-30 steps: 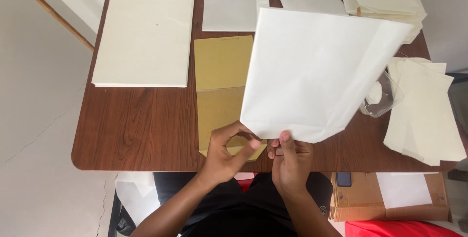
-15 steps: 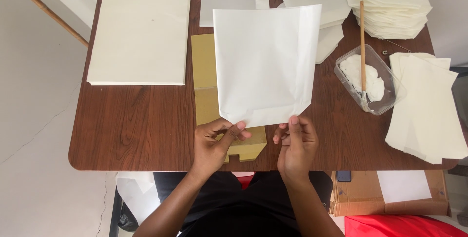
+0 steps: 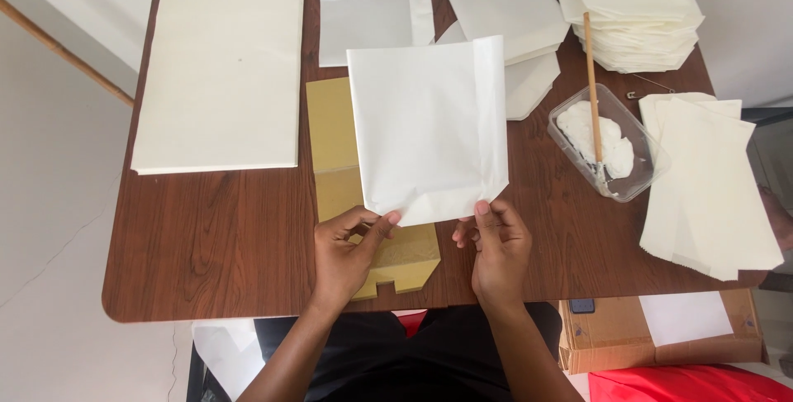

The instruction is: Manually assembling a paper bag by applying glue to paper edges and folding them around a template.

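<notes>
The left hand (image 3: pixel 345 255) and right hand (image 3: pixel 493 247) each pinch a bottom corner of a white paper sheet (image 3: pixel 428 128) — thumbs on top, fingers beneath. The sheet reaches away from both hands toward the far edge of the desk (image 3: pixel 223 228), its long axis running front to back, over a tan cardboard template (image 3: pixel 337 154). Both hands sit equally near — a tub of white paste (image 3: pixel 601 144) lies to the right.

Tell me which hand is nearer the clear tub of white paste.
Right. The right hand sits left of and below the tub; the left hand is farther left, beyond it.
</notes>
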